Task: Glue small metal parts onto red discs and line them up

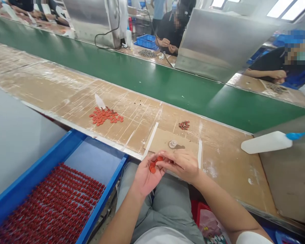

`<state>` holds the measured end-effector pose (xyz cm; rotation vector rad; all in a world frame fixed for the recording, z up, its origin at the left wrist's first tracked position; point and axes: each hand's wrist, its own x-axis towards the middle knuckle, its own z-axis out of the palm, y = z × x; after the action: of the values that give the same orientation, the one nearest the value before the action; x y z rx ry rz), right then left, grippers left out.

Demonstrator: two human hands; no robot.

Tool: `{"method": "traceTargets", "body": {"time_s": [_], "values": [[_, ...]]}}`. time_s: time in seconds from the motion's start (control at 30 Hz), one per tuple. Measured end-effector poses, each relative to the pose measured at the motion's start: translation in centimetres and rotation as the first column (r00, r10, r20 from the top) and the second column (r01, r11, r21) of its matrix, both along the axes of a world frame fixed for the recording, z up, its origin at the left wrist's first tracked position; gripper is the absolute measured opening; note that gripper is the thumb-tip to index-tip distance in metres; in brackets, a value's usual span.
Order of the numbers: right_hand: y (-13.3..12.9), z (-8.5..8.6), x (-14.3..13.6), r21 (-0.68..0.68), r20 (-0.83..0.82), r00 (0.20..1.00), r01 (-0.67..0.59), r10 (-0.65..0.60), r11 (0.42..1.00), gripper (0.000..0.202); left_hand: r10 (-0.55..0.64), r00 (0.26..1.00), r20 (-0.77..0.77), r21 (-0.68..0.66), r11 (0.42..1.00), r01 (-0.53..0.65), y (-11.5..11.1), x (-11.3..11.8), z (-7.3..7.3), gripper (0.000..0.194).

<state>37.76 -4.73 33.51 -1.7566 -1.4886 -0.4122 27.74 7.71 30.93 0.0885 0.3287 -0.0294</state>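
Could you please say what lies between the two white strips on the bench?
The head view shows brown cardboard, overlapped by the right hand, bearing a small clear round object.

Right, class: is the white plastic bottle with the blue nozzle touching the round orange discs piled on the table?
Apart. The head view shows a wide stretch of brown tabletop between bottle and discs.

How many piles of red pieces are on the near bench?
2: a larger pile left of the cardboard, and a smaller one just beyond it, towards the green belt.

Tray (117,171) left, bottle (266,142) right, conveyor (152,79) behind.
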Motion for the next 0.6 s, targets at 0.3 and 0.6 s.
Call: {"method": "traceTargets", "body": {"time_s": [0.3, 0.6], "values": [[-0.2, -0.7, 1.5, 0.017, 0.007, 1.000, 0.029, -0.029, 0.999, 0.038, -0.111, 0.990, -0.083, 0.067, 0.991, 0.117, 0.2, 0.6, -0.3, 0.015], [-0.9, -1.6, 3.8, -0.083, -0.028, 0.992, 0.124, -0.127, 0.989, 0.035, 0.016, 0.988, -0.153, 0.170, 0.985, 0.011, -0.2, -0.4, -1.8, 0.024]]}}
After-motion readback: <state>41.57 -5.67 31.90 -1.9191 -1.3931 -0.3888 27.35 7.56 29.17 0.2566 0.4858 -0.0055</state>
